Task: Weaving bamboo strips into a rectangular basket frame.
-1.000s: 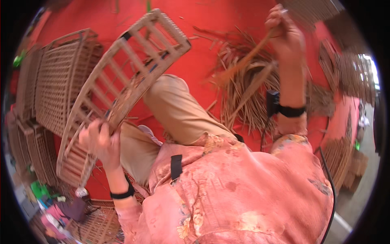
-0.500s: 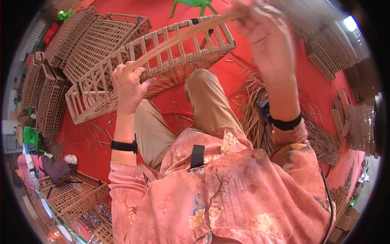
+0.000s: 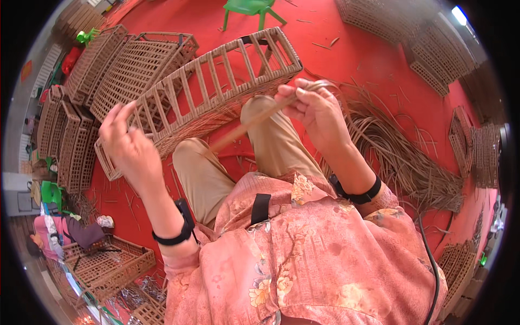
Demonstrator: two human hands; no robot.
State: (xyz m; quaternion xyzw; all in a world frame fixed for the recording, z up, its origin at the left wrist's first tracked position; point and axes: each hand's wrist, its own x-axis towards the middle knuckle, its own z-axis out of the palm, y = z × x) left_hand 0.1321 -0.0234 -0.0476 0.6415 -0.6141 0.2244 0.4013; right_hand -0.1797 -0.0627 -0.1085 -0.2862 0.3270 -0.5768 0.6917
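A long, narrow wicker basket frame (image 3: 208, 111) of brown weave lies across in front of my knees, its open ladder-like side facing up. Between thumb and fingers my right hand (image 3: 319, 116) pinches a flat tan weaving strip (image 3: 252, 123). The strip slants down to the left over my knees, and its lower end hangs loose near my left knee. More of it loops behind the right hand. My left hand (image 3: 130, 149) is raised over the left part of the frame, fingers apart and slightly bent, with nothing visible in it; whether it touches the frame I cannot tell.
A large bundle of loose strips (image 3: 401, 157) spreads on the red floor (image 3: 374, 65) to my right. Finished baskets (image 3: 132, 70) are stacked at left, more baskets (image 3: 439, 54) at far right. A green stool (image 3: 250, 6) stands ahead, and strip scraps litter the floor.
My left hand has let go of the strip and moved left. The right hand has come down and nearer with the strip, whose free end now hangs over my knees.
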